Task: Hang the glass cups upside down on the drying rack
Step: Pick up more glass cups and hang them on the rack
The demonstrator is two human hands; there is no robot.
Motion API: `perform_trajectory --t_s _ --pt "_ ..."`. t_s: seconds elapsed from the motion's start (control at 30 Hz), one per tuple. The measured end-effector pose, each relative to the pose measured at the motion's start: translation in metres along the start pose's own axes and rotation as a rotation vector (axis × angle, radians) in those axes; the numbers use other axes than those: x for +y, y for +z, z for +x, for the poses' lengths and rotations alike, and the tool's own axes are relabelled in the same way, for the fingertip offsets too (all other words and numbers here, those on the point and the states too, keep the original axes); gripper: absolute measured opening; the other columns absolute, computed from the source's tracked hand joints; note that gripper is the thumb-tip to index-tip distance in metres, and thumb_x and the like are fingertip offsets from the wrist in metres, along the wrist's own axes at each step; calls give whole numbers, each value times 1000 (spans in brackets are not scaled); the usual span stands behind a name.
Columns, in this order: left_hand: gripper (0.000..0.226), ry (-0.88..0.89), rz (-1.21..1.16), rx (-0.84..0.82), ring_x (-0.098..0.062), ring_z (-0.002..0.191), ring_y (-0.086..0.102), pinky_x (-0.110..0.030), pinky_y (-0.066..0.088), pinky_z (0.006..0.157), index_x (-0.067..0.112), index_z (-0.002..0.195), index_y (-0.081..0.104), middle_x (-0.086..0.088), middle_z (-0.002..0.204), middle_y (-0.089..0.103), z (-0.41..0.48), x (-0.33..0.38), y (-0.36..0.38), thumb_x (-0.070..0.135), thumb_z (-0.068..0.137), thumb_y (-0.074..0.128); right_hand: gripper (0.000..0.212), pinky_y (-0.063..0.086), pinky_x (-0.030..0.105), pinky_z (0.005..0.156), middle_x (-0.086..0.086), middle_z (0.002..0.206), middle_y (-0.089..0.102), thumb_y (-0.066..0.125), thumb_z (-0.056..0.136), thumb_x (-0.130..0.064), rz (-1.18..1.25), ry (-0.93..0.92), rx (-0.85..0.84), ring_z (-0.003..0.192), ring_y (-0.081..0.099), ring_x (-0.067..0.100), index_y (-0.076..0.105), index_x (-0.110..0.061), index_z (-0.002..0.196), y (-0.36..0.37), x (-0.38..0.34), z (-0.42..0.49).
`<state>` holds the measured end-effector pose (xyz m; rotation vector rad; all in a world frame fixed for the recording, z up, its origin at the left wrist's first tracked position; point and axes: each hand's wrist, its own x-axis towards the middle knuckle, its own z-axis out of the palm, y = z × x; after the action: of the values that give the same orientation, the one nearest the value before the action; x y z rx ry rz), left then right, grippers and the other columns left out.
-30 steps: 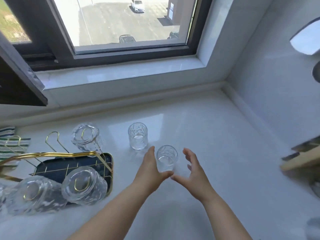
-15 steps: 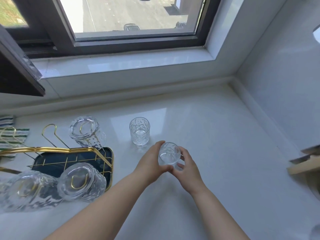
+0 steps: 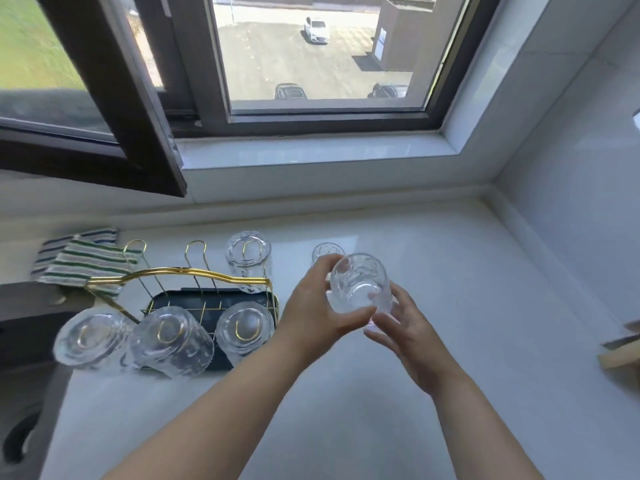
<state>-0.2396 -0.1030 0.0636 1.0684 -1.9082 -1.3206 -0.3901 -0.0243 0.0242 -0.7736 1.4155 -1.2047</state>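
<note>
A clear textured glass cup (image 3: 358,285) is lifted off the counter and tipped, base toward me. My left hand (image 3: 317,308) grips its left side and my right hand (image 3: 403,329) holds its lower right side. Behind it a second glass cup (image 3: 325,253) stands upright on the counter, partly hidden by my left fingers. The gold wire drying rack (image 3: 180,273) with a dark tray sits to the left. Several cups hang upside down on it: three in the near row (image 3: 244,329) and one at the far right prong (image 3: 248,259). Two far prongs (image 3: 195,251) are bare.
A green-striped cloth (image 3: 81,261) lies behind the rack. The open dark window frame (image 3: 138,133) juts over the counter's back left. A wooden object (image 3: 620,351) sits at the right edge. The white counter (image 3: 450,271) meets a tiled wall on the right.
Both hands closed on the near cup, lifted it off the counter and tipped it over toward me. The view swung left, showing more of the rack.
</note>
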Motion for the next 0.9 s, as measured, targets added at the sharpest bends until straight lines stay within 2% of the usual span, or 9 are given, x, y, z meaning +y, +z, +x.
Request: perform_trajectory --t_s 0.17,0.27,0.33,0.4,0.47,0.53,0.7,0.8,0.9 --pt "55 20 -186 64 1 96 59 -15 53 73 26 107 45 15 111 53 -22 16 -58 23 65 80 82 57 37 80 13 130 59 73 60 -59 438 87 -194 114 59 35 52 -19 128 47 -24 5" --pt "57 13 -208 85 0 104 59 -29 57 80 29 108 42 15 113 51 -33 18 -95 25 62 76 73 57 34 78 12 128 61 75 64 -51 494 22 -264 113 60 35 55 -15 124 83 -47 14" --pt "65 18 -153 81 -1 107 56 -21 54 81 31 114 38 16 111 49 -35 18 -121 21 62 75 62 57 32 76 11 117 67 77 64 -45 466 -53 -279 105 65 32 63 -11 113 106 -65 21" --pt "71 19 17 81 -3 106 53 -10 47 78 36 120 36 12 113 51 -33 15 -151 18 65 77 49 57 31 77 7 105 71 78 65 -37 344 -143 -279 98 68 27 66 -12 105 130 -84 31" --pt "68 20 220 104 -8 107 50 -17 41 84 32 124 39 6 122 51 -25 10 -179 22 68 77 47 57 29 76 2 106 69 78 67 -28 132 -228 -249 95 69 22 62 -17 110 153 -101 41" --pt "67 10 339 147 -8 106 47 -22 36 85 23 125 43 3 124 50 -14 3 -200 27 68 78 62 58 29 78 0 115 61 80 66 -21 -138 -295 -169 95 68 21 54 -18 122 175 -112 53" --pt "78 -38 411 78 -14 106 53 -25 39 81 28 131 36 -2 124 59 16 -18 -224 30 66 80 77 53 41 92 -3 123 47 83 62 -20 -685 -441 -114 109 54 20 46 -18 130 213 -115 88" --pt "69 -81 427 47 -12 98 54 -25 39 77 28 122 43 0 116 63 27 -33 -227 29 64 81 79 48 40 98 -4 123 45 83 62 -24 -817 -417 -134 110 52 18 44 -19 130 219 -110 104" --pt "61 -132 463 16 -17 100 57 -31 46 81 23 109 47 1 110 63 37 -47 -228 29 60 83 79 44 34 99 1 131 46 84 62 -24 -910 -386 -183 113 49 17 43 -20 131 222 -103 118"
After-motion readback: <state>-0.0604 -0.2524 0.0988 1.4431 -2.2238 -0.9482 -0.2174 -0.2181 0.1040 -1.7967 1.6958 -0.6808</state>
